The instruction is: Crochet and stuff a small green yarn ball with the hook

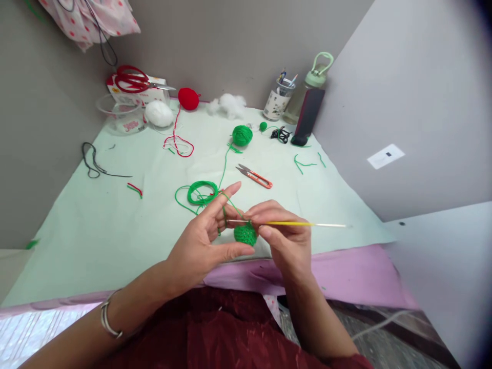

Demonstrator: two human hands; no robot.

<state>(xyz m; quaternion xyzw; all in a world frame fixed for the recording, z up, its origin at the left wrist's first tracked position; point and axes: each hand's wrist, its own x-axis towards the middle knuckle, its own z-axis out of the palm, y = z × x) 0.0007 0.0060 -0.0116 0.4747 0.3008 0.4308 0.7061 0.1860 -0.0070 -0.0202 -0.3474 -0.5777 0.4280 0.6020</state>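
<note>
My left hand (207,233) pinches a small green crocheted piece (245,234) between thumb and fingers, with green yarn running over its raised forefinger. My right hand (282,230) grips a thin yellow crochet hook (303,224) whose tip sits in the piece. The yarn leads back to a loose green coil (202,192) and on to a green yarn ball (242,135) on the pale green cloth (115,220).
Orange-handled snips (254,176) lie just beyond my hands. Farther back are a red yarn ball (188,98), white stuffing (227,105), a clear bowl (121,115), red scissors on a box (134,82), a pen cup (277,100), a bottle (311,84) and a dark phone (307,118).
</note>
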